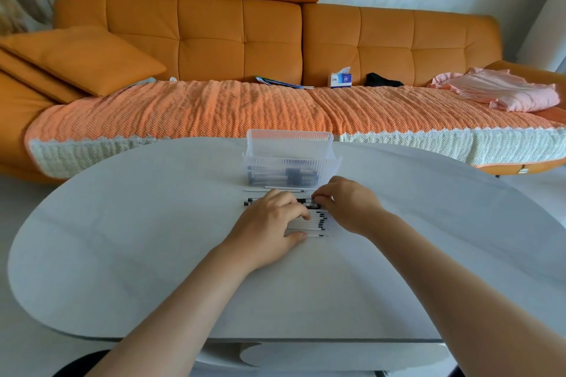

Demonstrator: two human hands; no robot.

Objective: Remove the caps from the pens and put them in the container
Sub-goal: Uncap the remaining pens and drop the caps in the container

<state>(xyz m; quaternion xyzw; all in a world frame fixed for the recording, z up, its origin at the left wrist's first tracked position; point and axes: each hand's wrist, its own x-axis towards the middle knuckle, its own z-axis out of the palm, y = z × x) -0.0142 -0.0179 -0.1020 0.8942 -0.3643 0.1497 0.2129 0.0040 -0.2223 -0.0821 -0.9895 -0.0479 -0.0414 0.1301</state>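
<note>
The left hand [269, 223] lies palm down on the white table [137, 223], its fingers bent over a row of white pens [318, 225] that lie side by side, parallel to the table's near edge. Its thumb tip touches the nearest pen of the row. Whether the bent fingers clasp any one pen I cannot tell, since the hand covers them.

Just beyond the fingers lies a black pen [301, 201], its left end sticking out past the knuckles. The right hand [346, 205] comes in from the right with its fingers curled and pinches the right end of this black pen between thumb and fingertips. The two hands are close together, nearly touching above the row.

Just past the hands stands the container [275, 167], a clear ribbed plastic box with a higher back wall. It holds several dark pens [294, 176] lying flat at the bottom; they are blurred by the ribbed wall, and I cannot tell capped ones from uncapped ones. Two thin white pens [275, 189] lie on the table right in front of it.

Behind the table runs an orange sofa [269, 40], with an orange cushion [82, 58] at its left end, then a tissue box [340, 79], and a pink garment [496, 92] at the right.
</note>
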